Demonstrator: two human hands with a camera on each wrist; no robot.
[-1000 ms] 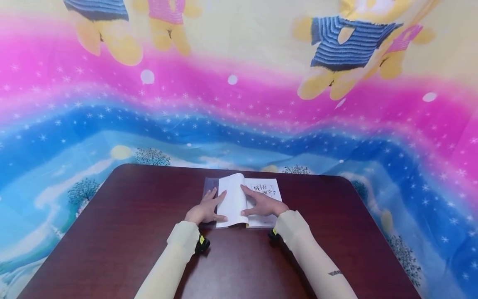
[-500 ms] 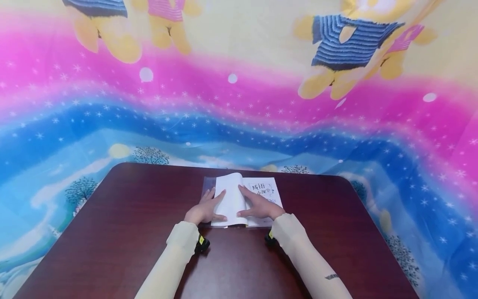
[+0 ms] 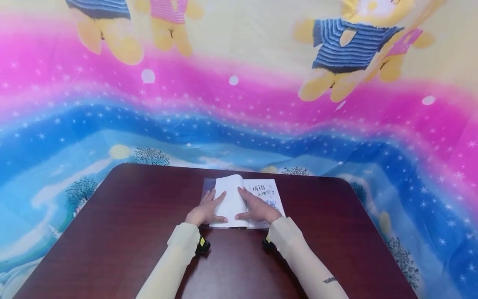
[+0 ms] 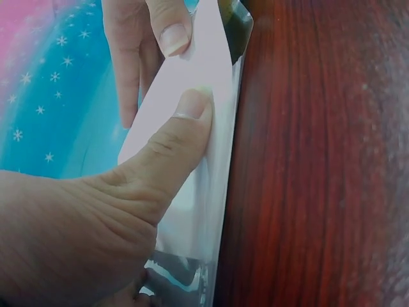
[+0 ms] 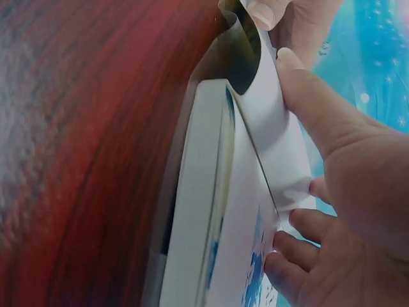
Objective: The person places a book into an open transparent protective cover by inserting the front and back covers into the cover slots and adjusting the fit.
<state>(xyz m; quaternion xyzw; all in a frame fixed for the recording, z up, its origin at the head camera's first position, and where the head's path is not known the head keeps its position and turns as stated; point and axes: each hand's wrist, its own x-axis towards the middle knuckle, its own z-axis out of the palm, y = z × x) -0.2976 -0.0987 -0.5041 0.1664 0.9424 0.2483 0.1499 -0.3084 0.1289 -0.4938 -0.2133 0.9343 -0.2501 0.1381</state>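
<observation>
Head view gives me the whole scene: the book (image 3: 231,203) lies opened toward the far edge of the dark red worktop (image 3: 123,232), between the person's two hands. I see the left hand (image 3: 205,209) with its fingers spread, the thumb on the white sheet (image 4: 185,73) and the fingers along the left edge; it presses and is not curled round anything. My left wrist view confirms that thumb lying nearly straight against the sheet. The right hand (image 3: 261,209) is also spread, index finger and thumb reaching onto the sheet from the other side, near the fold; it touches without gripping, as far as I can tell. On my right wrist view, the sheet rises in a curve beside the thick block of pages (image 5: 198,166), with a dark, yellowish hollow (image 5: 243,70) under it, and the smaller fingers rest near the printed page (image 3: 265,187). That page carries black Chinese characters and a bit of blue drawing. A clear plastic cover (image 3: 207,187) sticks out past the left side of the sheet. I also have two pale sleeves (image 3: 168,257), a black wrist camera (image 3: 203,245) at each cuff, and a colourful cloth (image 3: 209,124) with bears and snowflakes behind the worktop.
</observation>
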